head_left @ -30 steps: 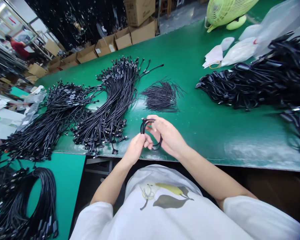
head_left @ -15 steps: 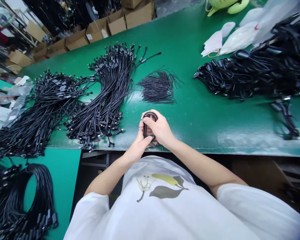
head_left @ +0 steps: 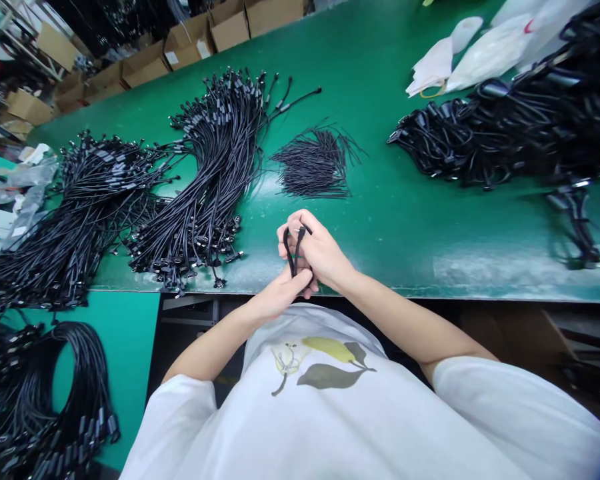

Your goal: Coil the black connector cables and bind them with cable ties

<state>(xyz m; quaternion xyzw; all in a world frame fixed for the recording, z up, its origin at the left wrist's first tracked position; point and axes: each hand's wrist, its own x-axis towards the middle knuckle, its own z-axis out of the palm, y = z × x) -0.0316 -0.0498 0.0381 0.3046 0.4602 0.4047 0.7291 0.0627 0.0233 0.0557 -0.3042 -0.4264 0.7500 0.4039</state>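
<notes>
A short black cable (head_left: 291, 259) is looped between my two hands, just above the table's front edge. My left hand (head_left: 289, 288) is closed on the lower part of the loop, thumb laid over it. Around the upper part my right hand (head_left: 320, 250) is closed, and a plug end with a metal tip shows by its fingers. Part of the cable is hidden behind the fingers. Beyond the hands lies a pile of thin black twist ties (head_left: 314, 163).
Long bundles of black cables (head_left: 215, 160) spread across the green table (head_left: 380, 220) on the left. Coiled cables (head_left: 87, 373) lie on a lower green surface. A heap of folded cables (head_left: 505, 133) and white plastic bags (head_left: 487, 57) occupy the right. Cardboard boxes (head_left: 190, 43) line the far edge.
The cable loop has become narrower and its plug end now shows at the top. My right fingers have shifted around it. The whole view has tilted slightly.
</notes>
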